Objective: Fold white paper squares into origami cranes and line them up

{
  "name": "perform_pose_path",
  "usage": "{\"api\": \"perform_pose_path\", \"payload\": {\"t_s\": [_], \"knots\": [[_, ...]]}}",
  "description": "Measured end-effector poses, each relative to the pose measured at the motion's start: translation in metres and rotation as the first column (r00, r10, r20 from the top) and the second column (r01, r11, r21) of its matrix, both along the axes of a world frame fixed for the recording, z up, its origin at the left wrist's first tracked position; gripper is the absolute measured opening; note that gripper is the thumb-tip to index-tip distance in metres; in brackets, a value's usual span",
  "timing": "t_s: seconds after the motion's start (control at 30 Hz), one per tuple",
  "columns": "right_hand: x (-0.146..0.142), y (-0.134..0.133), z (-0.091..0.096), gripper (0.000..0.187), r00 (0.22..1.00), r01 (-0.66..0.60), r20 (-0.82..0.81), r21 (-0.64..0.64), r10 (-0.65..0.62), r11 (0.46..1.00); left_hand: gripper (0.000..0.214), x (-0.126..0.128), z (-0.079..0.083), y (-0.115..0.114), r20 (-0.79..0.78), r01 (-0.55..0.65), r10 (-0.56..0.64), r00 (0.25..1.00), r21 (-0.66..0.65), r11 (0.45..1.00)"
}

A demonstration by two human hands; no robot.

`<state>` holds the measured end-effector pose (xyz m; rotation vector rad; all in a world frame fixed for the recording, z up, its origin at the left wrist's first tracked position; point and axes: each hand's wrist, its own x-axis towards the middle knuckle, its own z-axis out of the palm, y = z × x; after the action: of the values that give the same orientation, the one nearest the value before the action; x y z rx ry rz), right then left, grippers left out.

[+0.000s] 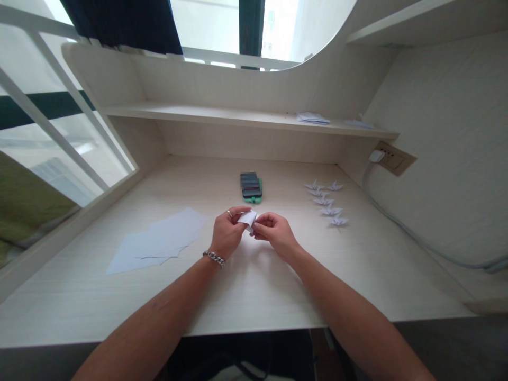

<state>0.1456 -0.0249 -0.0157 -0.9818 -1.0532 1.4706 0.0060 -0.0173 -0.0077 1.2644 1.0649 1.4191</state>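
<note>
Forearms (166,312) forward, left hand (226,234) and right hand (277,231) fingertip-to-fingertip on folded paper (247,217).

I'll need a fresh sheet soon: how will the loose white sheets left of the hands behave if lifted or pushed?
The sheets look thin and lie flat, so one would probably droop when lifted by an edge. They are fanned unevenly on the smooth desk, so a push would likely slide the top ones apart.

A home study nook, pale wooden built-in desk (254,286) with a shelf (222,114) above, window (59,132) at left — dark curtain (123,24), wall socket (395,157) with plugged cable.
</note>
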Motion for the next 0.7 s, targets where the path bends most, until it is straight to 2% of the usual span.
{"api": "perform_pose_path", "payload": {"t_s": [0.53, 0.7], "knots": [[-0.0001, 0.0011, -0.0043, 0.038, 0.999, 0.035, 0.009, 0.052, -0.036, 0.998, 0.036, 0.0012, -0.0003, 0.0004, 0.097, 0.009, -0.006, 0.995, -0.032, 0.999], [-0.0011, -0.0016, 0.0008, 0.039, 1.000, -0.016, 0.003, -0.015, 0.016, 1.000, 0.034, 0.0009, -0.0019, 0.0023, 0.133, 0.010, -0.004, 0.991, -0.045, 0.999]]}}
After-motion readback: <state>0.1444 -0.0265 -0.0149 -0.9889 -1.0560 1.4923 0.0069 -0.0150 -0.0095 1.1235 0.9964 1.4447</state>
